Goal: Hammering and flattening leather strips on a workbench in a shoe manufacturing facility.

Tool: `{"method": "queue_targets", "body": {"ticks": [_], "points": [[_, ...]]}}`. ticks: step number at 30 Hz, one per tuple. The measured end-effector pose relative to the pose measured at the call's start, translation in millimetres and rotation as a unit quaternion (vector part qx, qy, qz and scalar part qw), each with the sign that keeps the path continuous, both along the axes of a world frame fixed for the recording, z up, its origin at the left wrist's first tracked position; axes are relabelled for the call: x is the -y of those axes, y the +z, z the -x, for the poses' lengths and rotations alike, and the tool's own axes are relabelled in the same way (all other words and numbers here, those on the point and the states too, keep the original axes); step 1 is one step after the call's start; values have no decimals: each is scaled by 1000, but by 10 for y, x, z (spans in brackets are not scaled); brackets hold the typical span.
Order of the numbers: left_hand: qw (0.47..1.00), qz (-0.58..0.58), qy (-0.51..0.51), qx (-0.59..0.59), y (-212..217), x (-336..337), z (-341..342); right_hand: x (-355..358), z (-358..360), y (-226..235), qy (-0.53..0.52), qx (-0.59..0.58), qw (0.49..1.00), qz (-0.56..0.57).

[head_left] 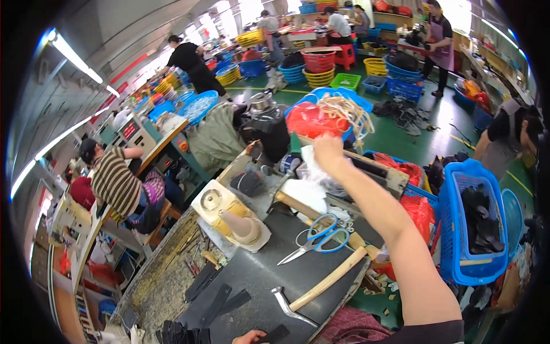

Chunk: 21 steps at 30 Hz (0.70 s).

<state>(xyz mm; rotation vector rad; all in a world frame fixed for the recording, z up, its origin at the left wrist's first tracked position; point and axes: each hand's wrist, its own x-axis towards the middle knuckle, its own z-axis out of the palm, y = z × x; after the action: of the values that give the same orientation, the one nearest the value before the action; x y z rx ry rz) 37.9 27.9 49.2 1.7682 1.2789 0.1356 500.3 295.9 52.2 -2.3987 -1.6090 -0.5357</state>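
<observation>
- The right hand (327,150) is stretched far across the table (252,275), raised over the bundle of pale cords (349,114) and the red bag (312,120); whether it grips anything I cannot tell.
- The left hand (250,336) barely shows at the lower edge, fingers resting on a dark strip (275,333); its grip cannot be judged.
- Blue-handled scissors (318,236) and a wooden-handled hammer (321,286) lie untouched mid-table, beside a cream machine (229,218).
- More dark strips (215,298) lie flat nearby; a blue basket (467,229) on the right holds many dark pieces, so the work looks partway through.
</observation>
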Motion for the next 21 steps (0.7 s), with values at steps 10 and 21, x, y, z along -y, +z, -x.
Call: {"method": "queue_targets", "body": {"ticks": [10, 21], "points": [[998, -39, 34, 27, -135, 45, 71, -991, -28, -172, 28, -273, 960, 54], [998, -31, 24, 39, -390, 93, 252, -266, -168, 152, 188, -723, 648, -146]]}}
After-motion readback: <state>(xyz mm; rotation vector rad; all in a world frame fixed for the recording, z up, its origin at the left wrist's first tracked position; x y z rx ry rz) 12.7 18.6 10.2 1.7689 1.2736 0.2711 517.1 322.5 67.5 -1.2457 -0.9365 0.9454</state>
